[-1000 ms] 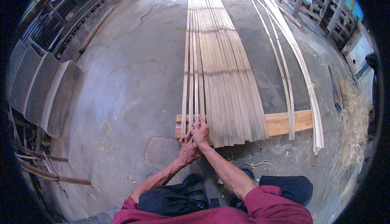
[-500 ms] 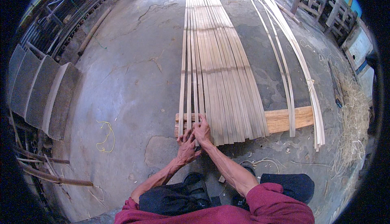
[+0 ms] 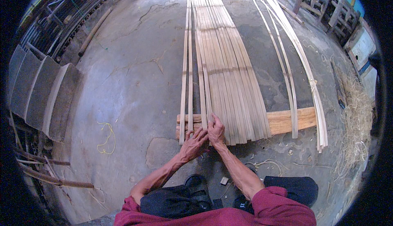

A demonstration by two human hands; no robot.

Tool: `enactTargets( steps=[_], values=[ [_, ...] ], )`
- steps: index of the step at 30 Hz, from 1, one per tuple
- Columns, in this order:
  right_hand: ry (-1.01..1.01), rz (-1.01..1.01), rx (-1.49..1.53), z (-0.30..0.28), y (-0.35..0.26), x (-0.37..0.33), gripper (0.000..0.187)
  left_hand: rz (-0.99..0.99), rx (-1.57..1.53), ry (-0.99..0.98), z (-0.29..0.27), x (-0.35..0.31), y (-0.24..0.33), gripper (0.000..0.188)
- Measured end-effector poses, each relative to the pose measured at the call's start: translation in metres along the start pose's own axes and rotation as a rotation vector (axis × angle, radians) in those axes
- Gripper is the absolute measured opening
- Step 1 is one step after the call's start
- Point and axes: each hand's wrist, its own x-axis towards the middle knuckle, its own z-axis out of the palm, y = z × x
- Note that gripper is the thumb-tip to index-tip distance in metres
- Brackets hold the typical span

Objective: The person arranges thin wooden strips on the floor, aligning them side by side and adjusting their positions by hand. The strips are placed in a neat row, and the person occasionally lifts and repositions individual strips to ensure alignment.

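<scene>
Long pale strips, looking like split bamboo, lie side by side and run away from me over the floor. Their near ends rest across a wooden board. My right hand pinches the near end of a bamboo strip at the left side of the packed row. Close against it, my left hand has its fingers bent around the end of a neighbouring bamboo strip; the fingertips are partly hidden. Left of my hands, two loose strips lie apart from the row.
To the right lie a few separate strips and a tied bundle of strips. Beyond them is a heap of fine shavings. Curved grey slabs stand at the left, with a yellow string on the floor.
Both hands have moved a little to the right. Strips under them have shifted right toward the packed row, widening the gap beside the two loose ones.
</scene>
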Motion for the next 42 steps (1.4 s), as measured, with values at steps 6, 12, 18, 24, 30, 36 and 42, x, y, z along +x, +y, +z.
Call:
enactTargets(
  steps=[6,12,18,24,30,36,42],
  values=[
    [0.015,-0.017,-0.041,0.000,0.012,0.001,0.039,-0.069,-0.175,0.054,0.000,-0.008,0.009,0.074],
    [0.054,-0.040,-0.075,0.011,0.034,0.007,0.040,-0.282,-0.542,0.307,-0.009,0.003,0.028,0.069],
    [-0.042,0.077,0.108,0.017,0.037,0.008,0.040,-0.564,-0.942,-0.048,-0.018,0.016,0.016,0.061],
    [-0.138,0.147,0.211,0.014,0.037,0.011,0.039,-0.672,-1.078,0.247,0.002,0.007,0.027,0.054],
    [-0.098,0.109,0.110,0.020,0.036,0.012,0.037,-0.861,-1.292,0.477,-0.001,0.010,0.031,0.037],
    [0.035,-0.050,0.041,0.023,0.033,0.011,0.037,-0.751,-1.301,0.597,0.005,0.000,0.062,0.032],
    [-0.075,0.094,0.155,0.015,0.013,0.010,0.037,-0.760,-1.419,0.658,0.006,0.005,0.061,0.030]
  ],
)
